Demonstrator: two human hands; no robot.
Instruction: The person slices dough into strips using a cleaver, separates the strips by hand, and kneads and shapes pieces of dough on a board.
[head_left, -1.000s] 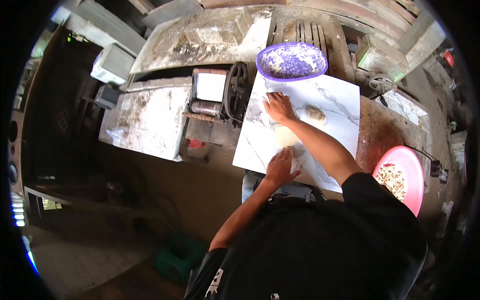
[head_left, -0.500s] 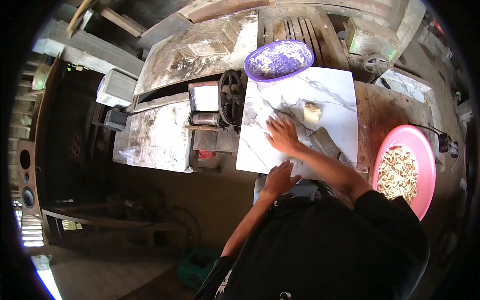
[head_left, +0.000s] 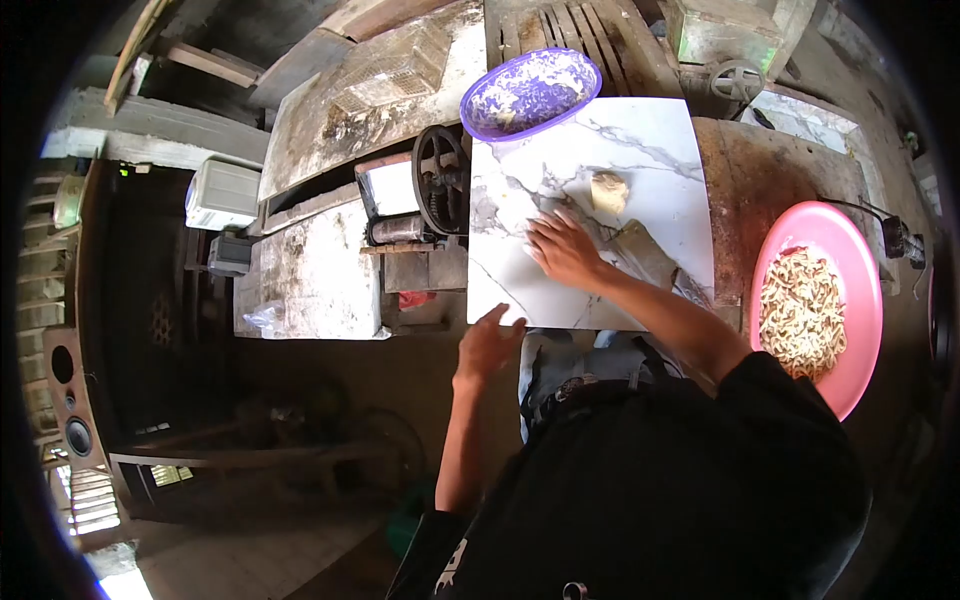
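My right hand (head_left: 565,250) lies palm down on the white marble-patterned board (head_left: 515,270), its fingers stretched out. Whether anything is under the palm cannot be seen. My left hand (head_left: 488,345) hovers at the board's front left corner, fingers loosely apart with nothing in them. Behind my right hand sits a pale, doughy-looking lump (head_left: 608,192). A flat, grey-brown rectangular piece (head_left: 645,255) lies beside my right wrist, partly covered by the forearm. At the board's far left edge stands a purple basin (head_left: 533,130) with whitish crumbs or shreds inside.
To the right, a pink basin (head_left: 862,330) holds many short, pale, stick-like pieces. A hand-cranked roller machine with a dark wheel (head_left: 440,180) stands left of the board. Farther left are a stained white table (head_left: 310,270) and a clear plastic bag (head_left: 265,320).
My left hand has moved left, away from my right hand, to the board's corner. My right hand stays on the board with its fingers closer together. The view has shifted slightly.
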